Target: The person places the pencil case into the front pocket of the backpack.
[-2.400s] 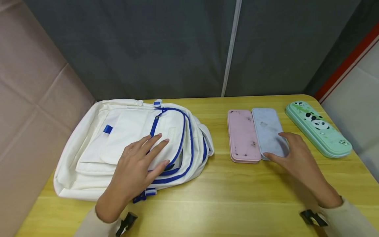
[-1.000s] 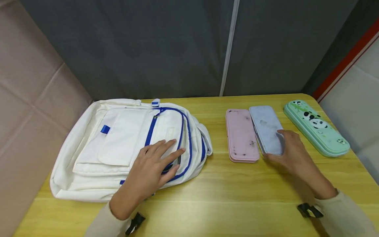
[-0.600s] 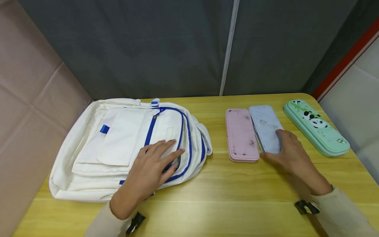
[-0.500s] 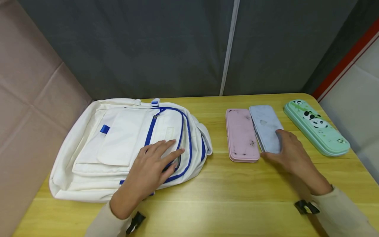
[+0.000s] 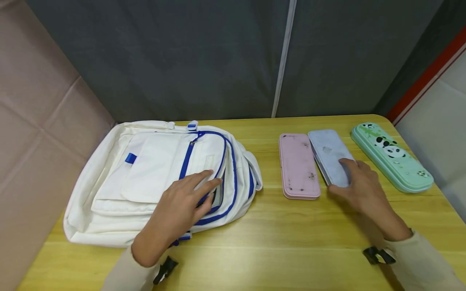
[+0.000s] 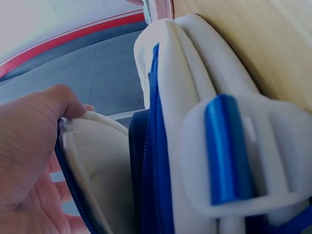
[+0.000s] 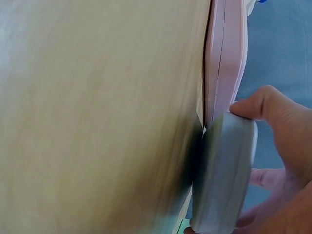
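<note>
A white backpack (image 5: 153, 165) with blue trim lies on the table at the left. My left hand (image 5: 178, 208) pinches the zippered edge of its front pocket (image 6: 97, 161) between thumb and fingers. In the left wrist view the pocket edge stands away from the bag, leaving a gap with a dark inside. My right hand (image 5: 364, 192) grips the near end of a light blue pencil case (image 5: 327, 151), thumb on the left side and fingers on the right. That near end looks slightly raised above its shadow in the right wrist view. A pink pencil case (image 5: 299, 165) lies just left of it.
A green pencil case (image 5: 393, 157) with pandas lies right of my right hand. The wooden table (image 5: 255, 250) ends at a dark grey curtain (image 5: 189, 60). A pinkish padded wall (image 5: 47, 133) stands left, a white panel (image 5: 447, 105) right.
The light blue case has turned, its near end swinging right, away from the pink one. My left hand moved right along the backpack, then drew back left a little, and the pocket gap widened.
</note>
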Demonstrator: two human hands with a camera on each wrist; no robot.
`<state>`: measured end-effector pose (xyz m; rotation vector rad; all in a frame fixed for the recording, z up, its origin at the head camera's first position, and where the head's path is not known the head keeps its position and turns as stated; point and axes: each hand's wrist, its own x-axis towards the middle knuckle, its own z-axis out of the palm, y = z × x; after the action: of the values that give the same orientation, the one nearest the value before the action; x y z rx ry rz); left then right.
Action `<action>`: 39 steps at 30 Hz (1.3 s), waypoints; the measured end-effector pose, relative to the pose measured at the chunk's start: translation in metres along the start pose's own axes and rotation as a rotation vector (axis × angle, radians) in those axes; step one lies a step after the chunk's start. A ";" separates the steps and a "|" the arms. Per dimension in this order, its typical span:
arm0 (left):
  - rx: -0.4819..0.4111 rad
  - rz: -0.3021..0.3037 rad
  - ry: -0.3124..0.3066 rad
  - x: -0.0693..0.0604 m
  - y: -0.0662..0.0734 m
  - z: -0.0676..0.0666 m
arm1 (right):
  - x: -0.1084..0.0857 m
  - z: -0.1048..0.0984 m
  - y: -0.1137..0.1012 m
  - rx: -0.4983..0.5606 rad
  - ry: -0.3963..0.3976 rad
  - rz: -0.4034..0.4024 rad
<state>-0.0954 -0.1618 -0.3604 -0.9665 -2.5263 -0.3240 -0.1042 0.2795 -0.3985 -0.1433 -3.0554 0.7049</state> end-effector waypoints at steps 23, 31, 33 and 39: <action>-0.035 -0.077 0.091 -0.001 -0.009 -0.019 | -0.003 -0.001 0.004 0.064 0.258 -0.138; -0.074 -0.091 0.118 -0.003 -0.013 -0.028 | -0.001 -0.006 0.002 0.112 0.297 -0.188; -0.072 -0.089 0.124 -0.003 -0.014 -0.029 | 0.000 -0.007 -0.001 0.124 0.290 -0.203; -0.070 -0.090 0.131 -0.005 -0.016 -0.034 | 0.001 -0.009 -0.014 0.160 0.241 -0.254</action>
<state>-0.0930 -0.1884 -0.3334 -0.8304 -2.4575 -0.4897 -0.1064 0.2715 -0.3842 0.1470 -2.7104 0.8398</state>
